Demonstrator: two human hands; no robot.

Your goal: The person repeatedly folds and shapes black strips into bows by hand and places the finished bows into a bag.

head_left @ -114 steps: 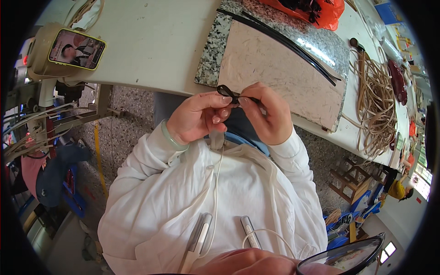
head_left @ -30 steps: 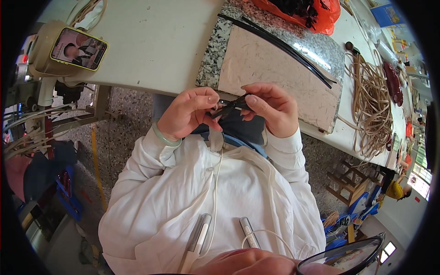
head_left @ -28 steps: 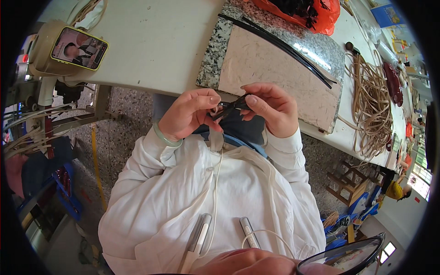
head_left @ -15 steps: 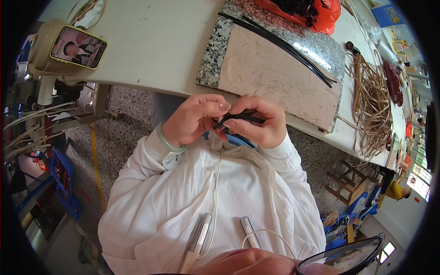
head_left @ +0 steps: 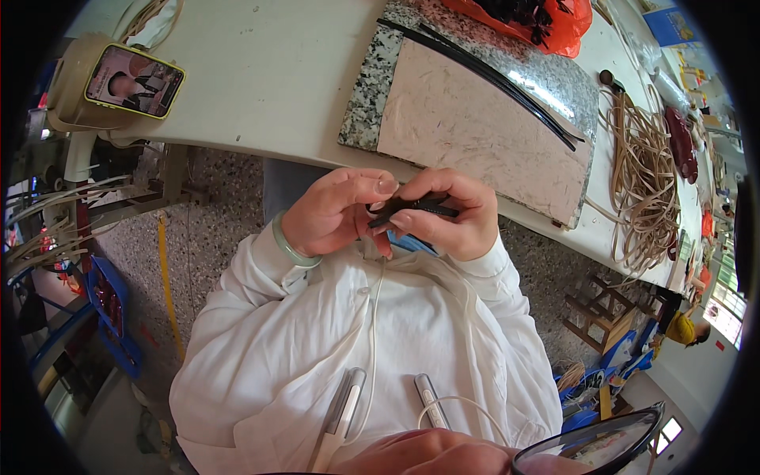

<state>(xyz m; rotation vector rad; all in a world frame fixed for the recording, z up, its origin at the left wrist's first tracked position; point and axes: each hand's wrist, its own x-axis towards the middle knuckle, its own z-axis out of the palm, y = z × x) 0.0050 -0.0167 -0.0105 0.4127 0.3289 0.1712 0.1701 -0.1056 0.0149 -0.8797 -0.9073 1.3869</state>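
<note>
Close in front of my body, just off the table's near edge, both hands meet on a small bundle of folded black strips [head_left: 427,206]. My right hand [head_left: 467,226] is closed, pinching the bundle between thumb and fingers. My left hand [head_left: 332,210], with a pale bangle at its wrist, is closed with its thumb and fingertips on the strips' left end. Fingers hide part of the bundle, so its exact shape cannot be made out. Beyond the hands, several long black strips [head_left: 499,79] lie across a pale, scuffed board [head_left: 467,131] on a speckled granite slab [head_left: 364,103].
A red plastic bag [head_left: 576,28] with black pieces sits at the slab's far edge. Right of it lie a hammer [head_left: 608,79] and a heap of tan cords [head_left: 645,174]. At the far left a phone [head_left: 134,81] leans on a beige container. A wooden stool [head_left: 602,313] stands at right.
The black bundle has turned slightly and shows more of its upper side. My right thumb has shifted a little down and right; my left hand has barely moved.
</note>
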